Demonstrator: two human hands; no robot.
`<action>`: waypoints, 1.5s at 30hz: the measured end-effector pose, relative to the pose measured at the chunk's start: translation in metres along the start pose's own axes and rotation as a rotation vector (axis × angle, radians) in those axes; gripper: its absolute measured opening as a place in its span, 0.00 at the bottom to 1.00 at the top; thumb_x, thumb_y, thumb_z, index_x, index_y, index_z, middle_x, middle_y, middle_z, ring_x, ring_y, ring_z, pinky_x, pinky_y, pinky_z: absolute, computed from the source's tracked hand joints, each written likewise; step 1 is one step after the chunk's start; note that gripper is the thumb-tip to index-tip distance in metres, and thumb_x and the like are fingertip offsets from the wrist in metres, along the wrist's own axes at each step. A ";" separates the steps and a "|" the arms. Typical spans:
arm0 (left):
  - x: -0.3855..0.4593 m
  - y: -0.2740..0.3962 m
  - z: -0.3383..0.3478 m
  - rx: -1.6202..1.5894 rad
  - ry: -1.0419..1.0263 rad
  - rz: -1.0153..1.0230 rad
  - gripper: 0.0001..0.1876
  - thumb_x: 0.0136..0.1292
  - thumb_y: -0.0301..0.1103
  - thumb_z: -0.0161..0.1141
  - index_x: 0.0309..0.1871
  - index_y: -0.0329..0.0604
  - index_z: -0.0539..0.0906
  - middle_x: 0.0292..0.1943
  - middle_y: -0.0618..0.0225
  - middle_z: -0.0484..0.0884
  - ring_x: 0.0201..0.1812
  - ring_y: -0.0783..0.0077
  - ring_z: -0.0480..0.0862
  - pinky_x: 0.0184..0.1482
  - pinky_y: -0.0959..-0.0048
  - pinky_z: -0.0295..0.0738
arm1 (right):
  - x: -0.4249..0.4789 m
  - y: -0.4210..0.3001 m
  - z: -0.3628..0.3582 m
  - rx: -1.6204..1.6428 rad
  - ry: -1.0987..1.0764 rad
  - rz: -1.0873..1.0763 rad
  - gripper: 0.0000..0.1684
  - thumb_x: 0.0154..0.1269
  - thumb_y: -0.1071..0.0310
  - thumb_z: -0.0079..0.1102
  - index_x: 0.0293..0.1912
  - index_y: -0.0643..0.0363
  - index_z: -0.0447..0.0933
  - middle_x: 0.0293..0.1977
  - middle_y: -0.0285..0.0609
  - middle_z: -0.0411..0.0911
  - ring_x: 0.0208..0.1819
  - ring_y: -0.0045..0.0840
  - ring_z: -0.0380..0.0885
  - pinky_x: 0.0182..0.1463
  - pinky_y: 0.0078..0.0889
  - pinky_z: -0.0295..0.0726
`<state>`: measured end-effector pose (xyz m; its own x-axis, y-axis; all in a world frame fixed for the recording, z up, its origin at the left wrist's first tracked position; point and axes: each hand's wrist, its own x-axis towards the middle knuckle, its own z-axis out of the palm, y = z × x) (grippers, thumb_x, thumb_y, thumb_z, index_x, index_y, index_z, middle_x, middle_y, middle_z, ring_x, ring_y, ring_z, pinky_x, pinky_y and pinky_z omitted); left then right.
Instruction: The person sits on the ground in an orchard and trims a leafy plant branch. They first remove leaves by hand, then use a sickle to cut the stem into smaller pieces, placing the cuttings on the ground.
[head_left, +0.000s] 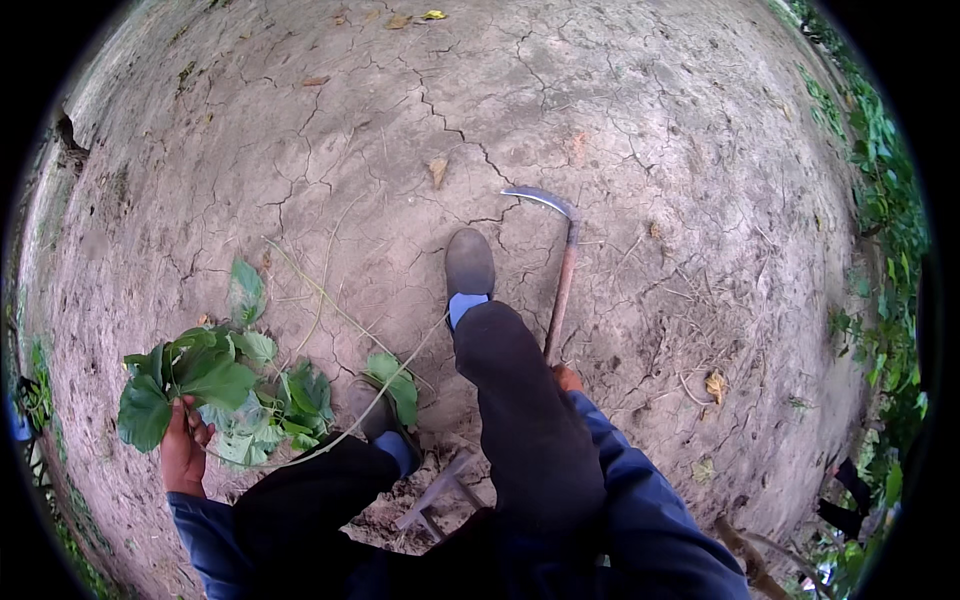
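Note:
At the lower left, my left hand (187, 446) grips a leafy vine (214, 375) with broad green leaves. A long thin stem of it trails right across my leg towards my raised knee. More green leaves (300, 394) lie on the ground just right of that hand, by my shoe. Beside my knee, my right hand (568, 378) is closed around the wooden handle of a sickle (564, 277), partly hidden by my leg. The sickle's curved metal blade points left, beyond the toe of my other shoe (470, 262).
Cracked dry soil (360, 112) with scattered dry leaves surrounds my feet. A wooden stool or frame (439, 487) shows between my legs. Green foliage (885, 195) lines the right edge, with a branch (750, 559) at the lower right. Dark-clothed legs of another person (847, 499) appear nearby.

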<state>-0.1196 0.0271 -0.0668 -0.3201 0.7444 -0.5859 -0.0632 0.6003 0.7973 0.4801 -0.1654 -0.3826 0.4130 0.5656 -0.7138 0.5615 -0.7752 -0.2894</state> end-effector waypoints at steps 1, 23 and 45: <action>0.000 0.004 0.011 0.014 -0.023 0.006 0.12 0.70 0.47 0.51 0.41 0.51 0.76 0.22 0.80 0.67 0.18 0.83 0.63 0.31 0.75 0.70 | 0.002 -0.011 -0.018 0.002 0.025 0.059 0.20 0.53 0.52 0.56 0.41 0.54 0.82 0.40 0.52 0.81 0.46 0.45 0.79 0.51 0.42 0.75; -0.046 0.048 0.064 -0.080 -0.270 0.188 0.13 0.72 0.42 0.50 0.44 0.40 0.73 0.22 0.77 0.66 0.18 0.82 0.63 0.36 0.73 0.75 | -0.072 -0.106 -0.182 1.325 0.168 -0.254 0.16 0.52 0.69 0.60 0.42 0.58 0.69 0.21 0.35 0.69 0.16 0.20 0.68 0.17 0.23 0.68; -0.081 0.059 -0.034 -0.668 -0.268 0.314 0.14 0.73 0.45 0.44 0.37 0.46 0.70 0.21 0.79 0.64 0.19 0.82 0.63 0.40 0.68 0.74 | -0.289 -0.365 -0.197 0.723 -0.035 -0.792 0.15 0.38 0.75 0.58 0.33 0.63 0.73 0.22 0.35 0.69 0.18 0.19 0.66 0.23 0.21 0.65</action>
<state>-0.1300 -0.0073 0.0328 -0.1840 0.9463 -0.2659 -0.5898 0.1101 0.8000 0.2969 0.0092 0.0552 0.0903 0.9809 -0.1722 0.0982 -0.1809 -0.9786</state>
